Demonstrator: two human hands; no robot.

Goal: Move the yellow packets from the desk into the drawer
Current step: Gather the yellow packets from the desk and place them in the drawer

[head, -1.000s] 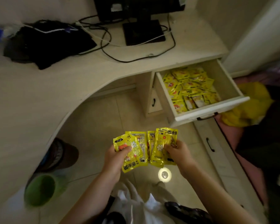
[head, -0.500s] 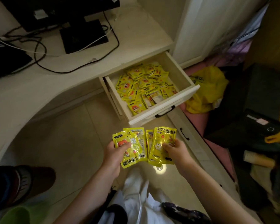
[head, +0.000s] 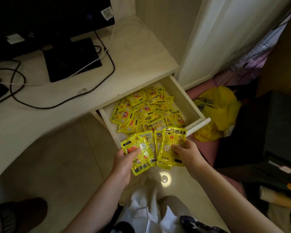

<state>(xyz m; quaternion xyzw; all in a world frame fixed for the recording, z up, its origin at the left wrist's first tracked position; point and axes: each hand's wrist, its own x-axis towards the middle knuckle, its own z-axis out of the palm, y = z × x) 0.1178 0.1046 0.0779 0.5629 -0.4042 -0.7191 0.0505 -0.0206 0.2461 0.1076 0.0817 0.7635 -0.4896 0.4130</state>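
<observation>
I hold a fan of several yellow packets [head: 155,148] in both hands, just in front of the open drawer's front edge. My left hand [head: 124,158] grips the left packets with its thumb on top. My right hand [head: 186,152] pinches the right packets. The cream drawer [head: 190,105] is pulled out from under the desk and holds a loose pile of several yellow packets [head: 146,110]. The held packets overlap the drawer's front panel in the view.
The cream desk [head: 138,59] carries a monitor [head: 45,14], its black base [head: 71,59] and loose cables [head: 65,103]. A yellow plastic bag [head: 215,111] lies on the floor right of the drawer. Dark boxes and paper cups [head: 269,195] crowd the right side.
The view has swung right and closer to the drawer. Both hands have carried the fanned packets up to the drawer's front edge; the grip is unchanged.
</observation>
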